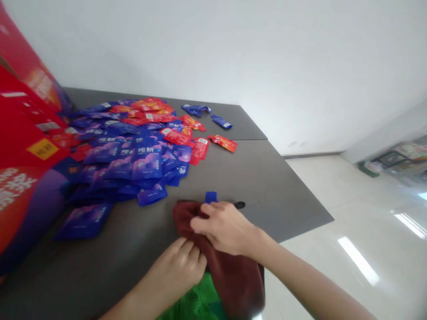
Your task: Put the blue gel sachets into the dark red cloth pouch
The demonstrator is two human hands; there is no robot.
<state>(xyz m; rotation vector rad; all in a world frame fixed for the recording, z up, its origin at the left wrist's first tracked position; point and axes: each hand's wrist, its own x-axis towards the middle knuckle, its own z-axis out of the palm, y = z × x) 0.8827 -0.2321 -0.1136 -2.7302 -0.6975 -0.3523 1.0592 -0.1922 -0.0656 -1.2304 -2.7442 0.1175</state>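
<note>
A dark brown cloth lies bunched over the front of the table. My left hand grips its near side, fingers curled into the fabric. Just to the right and a little farther away, my right hand is closed on the same cloth. A small blue piece, perhaps the end of a pouch, shows just beyond my right knuckles; the rest of it is hidden. Beneath the cloth, green mesh fabric appears at the bottom edge.
Blue pouches and red pouches form a heap on the grey table. Several lie loose, including an orange-red pouch. Large red printed boxes stand at left. A small black object sits beyond my right hand.
</note>
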